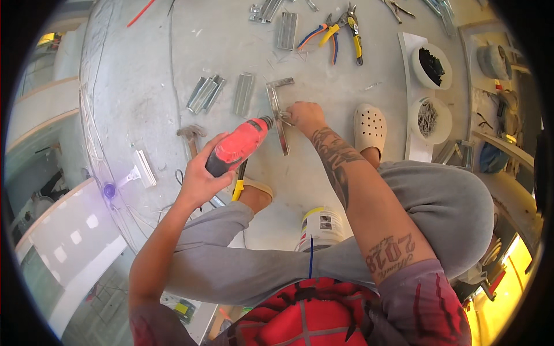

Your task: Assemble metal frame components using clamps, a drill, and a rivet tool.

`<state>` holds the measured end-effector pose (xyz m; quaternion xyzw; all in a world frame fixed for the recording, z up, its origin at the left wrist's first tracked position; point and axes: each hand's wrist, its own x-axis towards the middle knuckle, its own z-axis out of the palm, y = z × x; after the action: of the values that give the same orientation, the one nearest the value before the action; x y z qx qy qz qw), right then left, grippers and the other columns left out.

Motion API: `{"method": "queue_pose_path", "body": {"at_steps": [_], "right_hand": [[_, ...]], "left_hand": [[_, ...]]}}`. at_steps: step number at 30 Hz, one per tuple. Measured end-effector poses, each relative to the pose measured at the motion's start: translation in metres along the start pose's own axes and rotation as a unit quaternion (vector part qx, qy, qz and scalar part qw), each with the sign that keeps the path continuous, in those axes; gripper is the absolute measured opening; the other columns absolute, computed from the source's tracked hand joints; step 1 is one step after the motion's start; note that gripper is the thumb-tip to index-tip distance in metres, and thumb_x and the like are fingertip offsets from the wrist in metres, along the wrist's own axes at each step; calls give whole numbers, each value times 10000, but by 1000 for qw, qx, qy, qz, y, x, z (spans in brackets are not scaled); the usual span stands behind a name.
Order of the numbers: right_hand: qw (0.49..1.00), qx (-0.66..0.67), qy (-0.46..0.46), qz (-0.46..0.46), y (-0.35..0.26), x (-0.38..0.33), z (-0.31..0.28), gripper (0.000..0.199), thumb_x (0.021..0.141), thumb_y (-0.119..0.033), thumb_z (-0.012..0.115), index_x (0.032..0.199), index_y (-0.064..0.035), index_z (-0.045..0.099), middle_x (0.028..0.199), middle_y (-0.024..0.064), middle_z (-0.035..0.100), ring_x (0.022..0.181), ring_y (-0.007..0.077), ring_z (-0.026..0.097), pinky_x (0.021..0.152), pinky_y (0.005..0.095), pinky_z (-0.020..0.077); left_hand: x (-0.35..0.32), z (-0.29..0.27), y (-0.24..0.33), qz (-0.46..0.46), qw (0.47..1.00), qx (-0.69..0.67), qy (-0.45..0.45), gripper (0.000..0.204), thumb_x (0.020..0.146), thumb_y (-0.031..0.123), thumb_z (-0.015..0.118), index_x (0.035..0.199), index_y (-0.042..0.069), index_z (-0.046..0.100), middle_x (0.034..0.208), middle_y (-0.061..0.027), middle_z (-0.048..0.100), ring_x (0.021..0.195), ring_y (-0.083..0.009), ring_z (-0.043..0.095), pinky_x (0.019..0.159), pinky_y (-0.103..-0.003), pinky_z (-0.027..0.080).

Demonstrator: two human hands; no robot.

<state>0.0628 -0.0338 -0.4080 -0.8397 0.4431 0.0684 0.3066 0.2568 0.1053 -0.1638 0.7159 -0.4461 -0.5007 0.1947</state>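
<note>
Left hand (202,179) wrapped tight round a red drill (238,145), bit against the metal bracket (279,112) on the floor (144,81); right hand (304,115) pinching that bracket down.

Left hand (202,176) clenched in grip; right hand (304,115) pressing down, fingers curled.

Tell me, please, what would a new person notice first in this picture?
First, the red drill at the centre, held in the left hand, its tip at a metal bracket on the concrete floor. The right hand holds that bracket down. Orange and yellow pliers lie at the top.
</note>
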Motion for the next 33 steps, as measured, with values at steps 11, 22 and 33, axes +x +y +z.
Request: {"method": "queue_pose_path", "body": {"at_steps": [11, 22, 33], "right_hand": [[999, 1, 23, -26, 2, -3, 4, 87, 789, -166, 617, 799, -163, 704, 840, 84, 694, 834, 280, 690, 710, 422, 513], [997, 10, 28, -74, 2, -4, 1, 119, 780, -142, 611, 804, -75, 706, 867, 126, 695, 840, 310, 687, 735, 419, 534], [998, -9, -2, -61, 1, -2, 1, 142, 784, -147, 622, 843, -86, 735, 896, 118, 709, 860, 283, 696, 756, 395, 542]], "left_hand": [[5, 11, 17, -12, 999, 31, 18, 694, 734, 68, 688, 1389, 58, 461, 1190, -113, 632, 1092, -162, 587, 957, -297, 441], [28, 22, 57, -52, 994, 96, 6, 646, 743, 92, 738, 1346, 69, 504, 1162, -112, 650, 1076, -174, 615, 942, -309, 458], [25, 23, 45, -41, 997, 60, 17, 653, 750, 56, 729, 1356, 33, 486, 1202, -104, 626, 1089, -165, 596, 954, -306, 453]]}}
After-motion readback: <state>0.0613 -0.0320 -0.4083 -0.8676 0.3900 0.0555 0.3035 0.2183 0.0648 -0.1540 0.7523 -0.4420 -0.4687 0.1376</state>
